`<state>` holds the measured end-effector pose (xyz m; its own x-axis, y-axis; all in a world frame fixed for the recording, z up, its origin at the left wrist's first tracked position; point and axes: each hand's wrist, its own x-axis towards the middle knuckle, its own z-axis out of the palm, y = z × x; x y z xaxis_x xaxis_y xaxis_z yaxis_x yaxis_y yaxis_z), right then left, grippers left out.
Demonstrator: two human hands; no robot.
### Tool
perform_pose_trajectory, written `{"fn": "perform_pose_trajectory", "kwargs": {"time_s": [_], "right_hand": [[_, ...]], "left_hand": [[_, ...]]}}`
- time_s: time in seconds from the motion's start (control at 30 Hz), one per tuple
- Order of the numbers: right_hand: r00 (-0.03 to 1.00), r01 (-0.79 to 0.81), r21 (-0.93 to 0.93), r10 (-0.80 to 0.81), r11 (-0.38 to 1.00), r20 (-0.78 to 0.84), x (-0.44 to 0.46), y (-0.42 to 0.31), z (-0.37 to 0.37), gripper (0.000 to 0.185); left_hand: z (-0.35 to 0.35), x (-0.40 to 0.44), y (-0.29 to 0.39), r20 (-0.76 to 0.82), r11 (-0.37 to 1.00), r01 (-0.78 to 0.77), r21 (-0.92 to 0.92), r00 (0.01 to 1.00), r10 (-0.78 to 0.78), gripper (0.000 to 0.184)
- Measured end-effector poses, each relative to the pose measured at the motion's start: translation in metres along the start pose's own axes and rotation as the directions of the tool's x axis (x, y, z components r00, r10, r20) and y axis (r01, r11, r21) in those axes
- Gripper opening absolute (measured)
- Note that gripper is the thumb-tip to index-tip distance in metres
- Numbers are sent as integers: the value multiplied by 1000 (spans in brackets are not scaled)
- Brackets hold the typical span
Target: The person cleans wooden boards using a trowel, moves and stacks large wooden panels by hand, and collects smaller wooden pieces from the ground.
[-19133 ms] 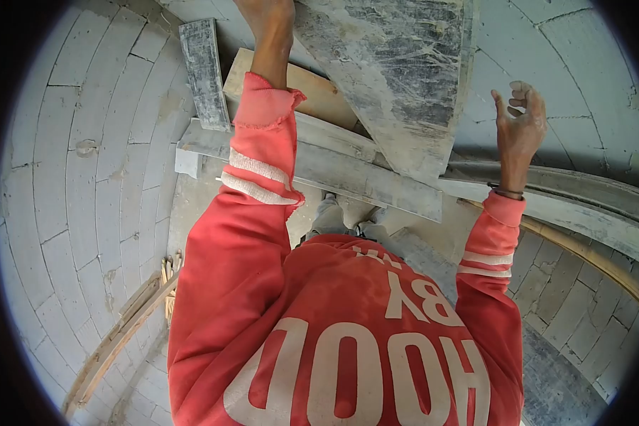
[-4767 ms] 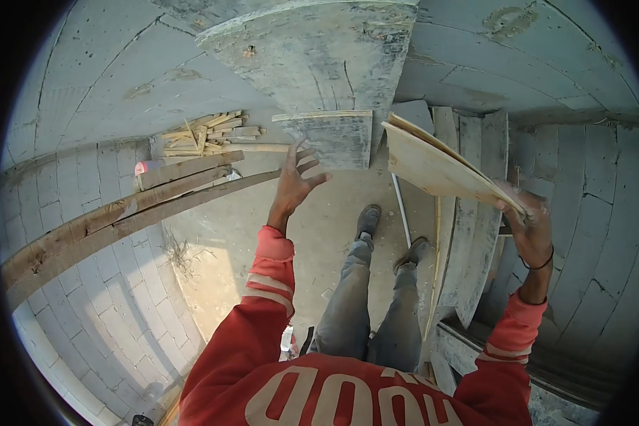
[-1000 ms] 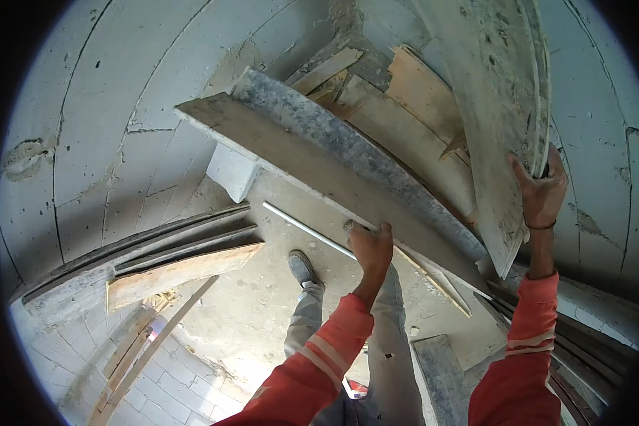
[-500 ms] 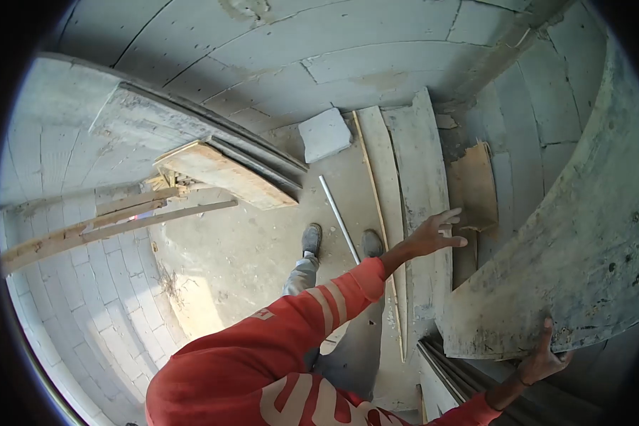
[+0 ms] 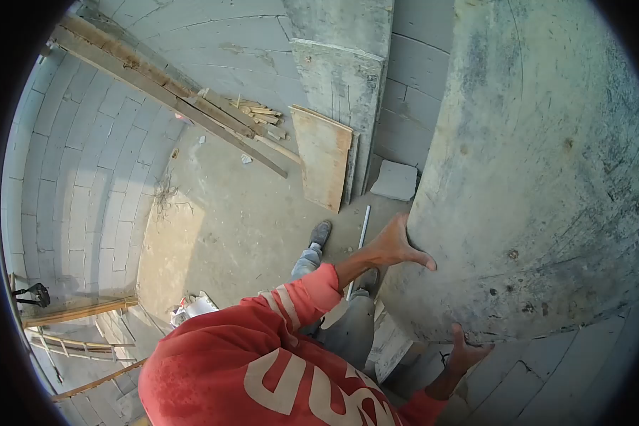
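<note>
Nearest, at six to seven o'clock, a red fabric sweater (image 5: 220, 341) is seen from above. The hands are set apart on one board (image 5: 518, 177), which spreads from one to five o'clock. Its side edge is clasped by the left hand (image 5: 392, 243) at four o'clock, thumb laid across the face, fingertips partly hidden; its lower edge is gripped by the right hand (image 5: 465, 353) towards five o'clock. The step in hand is judged to be the steadying or shifting of the board; for the next move, both edges would need to be held together and its bulk balanced. Whether its upper end is propped cannot be told.

The board is broad and flat, its grey face scuffed, stained and marked with dark spots. Beyond it, near the centre, a slim, smooth white pipe (image 5: 363, 227) is laid on the dusty floor (image 5: 234, 213). At two o'clock a pale, rough block (image 5: 395, 180) is seen; at twelve, a tan plywood panel (image 5: 321, 156) is leant. Splintery sticks (image 5: 263, 112) are heaped at eleven, and long, rough beams (image 5: 131, 77) are slanted at ten.
</note>
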<state>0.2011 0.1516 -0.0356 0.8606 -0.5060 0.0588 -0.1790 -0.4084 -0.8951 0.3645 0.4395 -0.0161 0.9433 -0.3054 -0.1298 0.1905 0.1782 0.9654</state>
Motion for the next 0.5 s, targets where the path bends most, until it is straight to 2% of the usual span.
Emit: {"fn": "perform_pose_trajectory", "kwargs": {"time_s": [0.03,0.07,0.13,0.17,0.2,0.23,0.27,0.3,0.33,0.37,0.4,0.47,0.5], "right_hand": [[993,1,-92,9,996,114,9,-14,33,84],[993,16,-94,-4,995,122,19,-31,56,84],[966,-5,-251,69,968,248,29,-67,95,72],[966,-1,-261,68,965,249,26,-77,112,72],[980,5,-117,18,993,198,21,-80,131,64],[990,24,22,-27,999,138,18,-86,146,56],[990,26,8,-27,1000,138,13,-88,164,56],[994,26,54,-32,998,102,9,-90,179,50],[998,27,99,-33,995,62,5,-90,192,44],[998,20,84,-24,996,53,2,-87,202,44],[998,36,-5,-36,999,56,1,-82,205,37],[998,33,-127,-27,991,55,-2,-68,202,30],[998,31,-255,-17,967,57,-2,-57,200,28]], "left_hand": [[-29,0,-3,-16,1000,-9,-16,1000,9,74],[-49,-3,-1,-56,1000,2,18,998,-1,80],[-89,-6,-5,-96,999,22,30,995,-19,87],[-110,-1,-11,-90,988,-94,124,990,106,95],[-131,3,-10,-75,954,-206,216,971,227,103],[-160,9,-7,-91,951,-201,235,969,228,108],[-202,17,-4,-107,946,-193,259,968,227,112],[-250,29,-18,-354,881,-116,459,886,301,109],[-296,44,-33,-546,790,22,613,735,403,105],[-332,54,-33,-615,660,291,693,717,329,102],[-360,60,-35,-685,462,533,709,678,268,98],[-402,74,-51,-605,252,552,795,749,270,92],[-423,77,-68,-599,257,544,799,762,248,92]]}}
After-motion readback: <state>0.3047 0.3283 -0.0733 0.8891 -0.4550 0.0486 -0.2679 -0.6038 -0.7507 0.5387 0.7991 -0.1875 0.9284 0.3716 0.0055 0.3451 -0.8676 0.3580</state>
